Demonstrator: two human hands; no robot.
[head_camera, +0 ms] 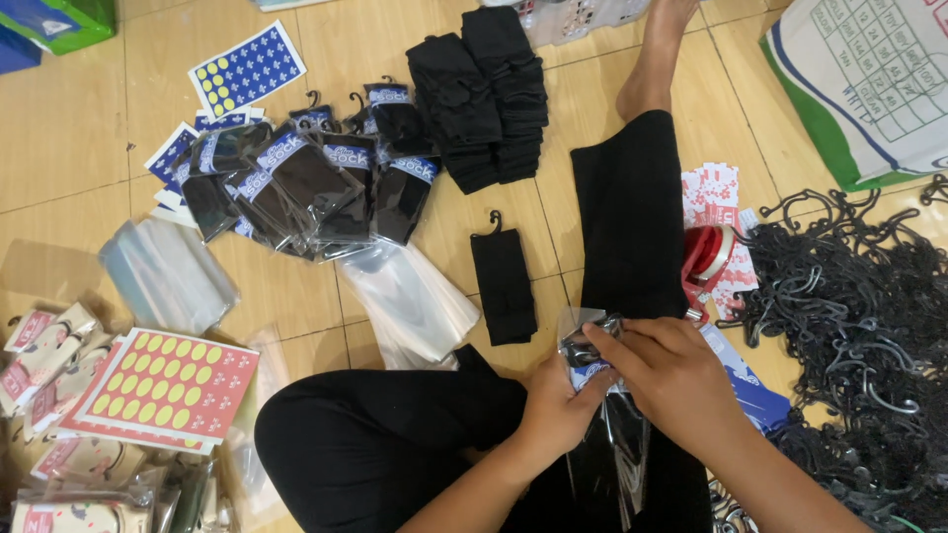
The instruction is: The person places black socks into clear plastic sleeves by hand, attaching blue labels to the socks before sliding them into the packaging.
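My left hand (561, 402) and my right hand (668, 375) both grip a pair of black socks in a clear plastic sleeve (602, 434) over my lap. The fingers pinch the sleeve's top near the blue header card (590, 372). A loose folded black sock with a hook (503, 283) lies on the wooden floor just beyond my hands. My legs in black trousers (632, 227) stretch out beside it.
A pile of packaged socks (306, 183) and stacks of black socks (484, 94) lie further away. Clear bags (415, 301), sticker sheets (163, 387), a red tape dispenser (706, 259) and a heap of black plastic hooks (859, 326) surround me.
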